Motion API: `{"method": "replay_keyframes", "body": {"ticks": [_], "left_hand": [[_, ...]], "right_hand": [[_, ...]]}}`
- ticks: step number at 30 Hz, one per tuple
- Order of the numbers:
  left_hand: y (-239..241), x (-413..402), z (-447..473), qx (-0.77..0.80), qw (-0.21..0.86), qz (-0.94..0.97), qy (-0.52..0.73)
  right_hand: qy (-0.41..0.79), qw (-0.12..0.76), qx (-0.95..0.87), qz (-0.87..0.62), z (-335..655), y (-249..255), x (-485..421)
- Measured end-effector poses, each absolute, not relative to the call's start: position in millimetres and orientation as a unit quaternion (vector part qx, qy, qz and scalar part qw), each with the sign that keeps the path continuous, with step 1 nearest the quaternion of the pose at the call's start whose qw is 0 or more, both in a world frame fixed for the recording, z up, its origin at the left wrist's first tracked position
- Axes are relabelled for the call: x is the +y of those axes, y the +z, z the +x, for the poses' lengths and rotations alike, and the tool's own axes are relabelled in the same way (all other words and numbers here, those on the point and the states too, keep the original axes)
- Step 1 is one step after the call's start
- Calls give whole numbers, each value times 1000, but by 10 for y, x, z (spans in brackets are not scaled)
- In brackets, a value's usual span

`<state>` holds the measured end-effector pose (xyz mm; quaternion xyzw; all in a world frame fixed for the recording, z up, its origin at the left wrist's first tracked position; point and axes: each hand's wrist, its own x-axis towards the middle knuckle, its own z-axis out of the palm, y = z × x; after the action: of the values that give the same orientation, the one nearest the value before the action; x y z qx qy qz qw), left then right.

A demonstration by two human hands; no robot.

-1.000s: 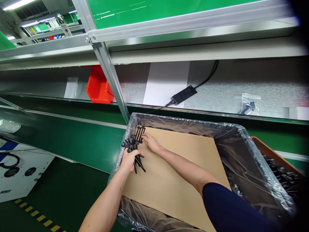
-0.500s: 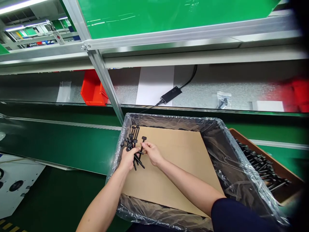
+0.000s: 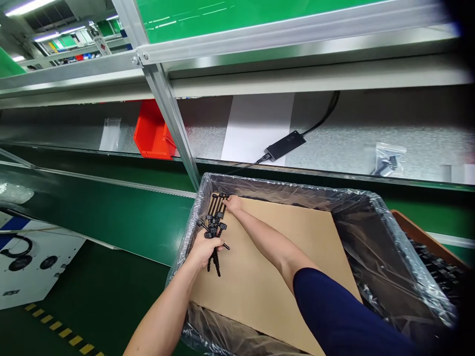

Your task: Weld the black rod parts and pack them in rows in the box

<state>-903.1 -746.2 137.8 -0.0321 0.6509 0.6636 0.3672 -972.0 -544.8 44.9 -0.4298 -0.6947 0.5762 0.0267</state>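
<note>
My left hand (image 3: 203, 249) is closed round a bunch of black bolt-like parts (image 3: 215, 233) over the near left part of a cardboard sheet (image 3: 282, 269). The sheet lies inside a box lined with clear plastic (image 3: 374, 225). My right hand (image 3: 233, 203) reaches to the sheet's far left corner. Its fingers are pinched at a short row of the same black parts (image 3: 217, 202) lying on the cardboard. Whether a part is in its fingers I cannot make out.
A brown tray of more black parts (image 3: 434, 257) stands right of the box. Behind run a green conveyor belt (image 3: 104, 207) and a shelf with a red bin (image 3: 152, 131), a black power adapter (image 3: 285, 145) and a small plastic bag (image 3: 388, 159). A slanted metal post (image 3: 170, 113) rises beside the box.
My right hand pulled back to the bunch in my left hand, pinched one part, then stretched out again to the row at the sheet's far left corner. The bunch looks smaller.
</note>
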Motion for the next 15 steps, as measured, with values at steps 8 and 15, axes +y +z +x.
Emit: {"method": "replay_keyframes", "body": {"ticks": [8, 15], "left_hand": [[1401, -7465, -9049, 650, 302, 2, 697], [1426, -7475, -8978, 642, 346, 75, 680]], "right_hand": [[653, -11, -700, -289, -8930, 879, -5699], [747, -55, -651, -121, -8078, 1232, -6146]]}}
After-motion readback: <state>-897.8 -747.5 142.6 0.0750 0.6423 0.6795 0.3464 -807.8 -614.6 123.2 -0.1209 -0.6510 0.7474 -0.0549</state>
